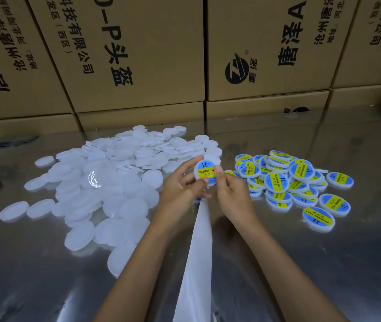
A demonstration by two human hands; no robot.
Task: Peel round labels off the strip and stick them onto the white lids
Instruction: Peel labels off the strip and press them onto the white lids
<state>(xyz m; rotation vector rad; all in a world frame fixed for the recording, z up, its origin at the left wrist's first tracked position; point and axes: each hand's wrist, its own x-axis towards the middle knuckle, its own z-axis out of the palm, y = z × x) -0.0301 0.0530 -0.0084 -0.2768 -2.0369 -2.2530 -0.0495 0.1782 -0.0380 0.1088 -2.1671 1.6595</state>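
Both hands met over the middle of the shiny metal worktop [324,263], sharing one white lid [204,174] that carried a round blue and yellow label [206,172] reading "SOLDERING PASTE". The left hand [180,189] curled around the lid's left edge, with its thumb near the lower rim. The right hand [231,194] closed on the right side, its thumb pressed onto the label face. A long white strip [196,263] ran from under the hands toward the near edge of the worktop, between the forearms. To the left lay a wide loose heap of plain white lids [105,182]. To the right sat a smaller heap of labelled lids [296,182], some overlapping. Stacked cardboard boxes [138,54] with printed black characters stood behind both heaps.
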